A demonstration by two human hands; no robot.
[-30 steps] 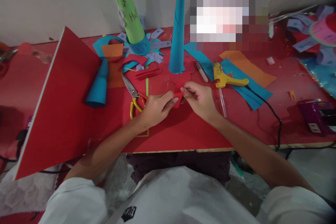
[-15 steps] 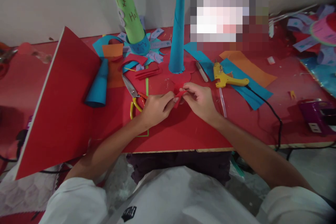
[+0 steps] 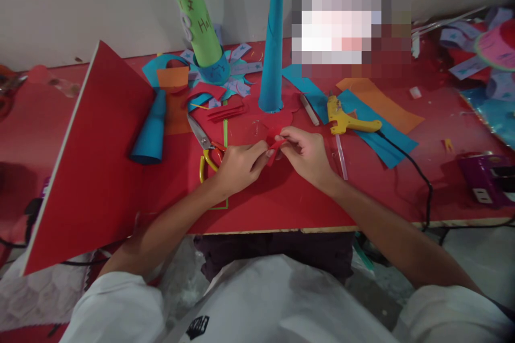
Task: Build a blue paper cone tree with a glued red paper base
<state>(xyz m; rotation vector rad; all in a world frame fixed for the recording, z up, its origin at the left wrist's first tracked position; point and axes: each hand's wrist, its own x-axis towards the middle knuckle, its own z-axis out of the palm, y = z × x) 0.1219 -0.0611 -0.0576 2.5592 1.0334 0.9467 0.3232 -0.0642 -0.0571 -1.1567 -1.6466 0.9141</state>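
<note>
Between my hands is a small red paper piece, pinched from both sides. My left hand grips its left end, and my right hand holds the right end with thumb and fingers together. Just beyond them a tall blue paper cone stands upright on a red scalloped base. Scissors with yellow and orange handles lie beside my left hand, partly hidden by it. A yellow glue gun with a clear glue stick rests to the right of my right hand.
At the left a red board leans up next to a second blue cone. Behind stands a green paper tube. Blue strips, orange strips, a marker and a black cord lie on the red table.
</note>
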